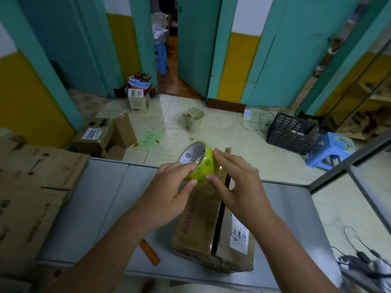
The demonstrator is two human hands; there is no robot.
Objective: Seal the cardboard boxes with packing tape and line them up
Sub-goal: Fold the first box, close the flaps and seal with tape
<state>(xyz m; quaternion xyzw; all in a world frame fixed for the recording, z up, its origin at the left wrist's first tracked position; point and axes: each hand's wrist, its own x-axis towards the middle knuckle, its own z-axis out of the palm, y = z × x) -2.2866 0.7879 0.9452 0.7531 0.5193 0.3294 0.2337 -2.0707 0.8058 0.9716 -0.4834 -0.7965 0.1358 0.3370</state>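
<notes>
A worn cardboard box [203,227] lies on the grey table [95,208], its top flaps meeting along a dark open seam, with a white handwritten label on the right flap. Above the box's far end my left hand [169,191] grips a yellow-green roll of packing tape [198,163], fingers curled through its core. My right hand [237,182] touches the roll's outer face with fairly straight fingers, thumb against the tape surface. Whether a loose tape end is lifted is unclear.
Flattened cardboard boxes [31,187] are stacked at the table's left. An orange box cutter [150,252] lies by the box. On the floor beyond: open cartons [101,134], a bin [193,119], a black crate [289,134], a blue stool [330,149]. Cables [359,261] lie at right.
</notes>
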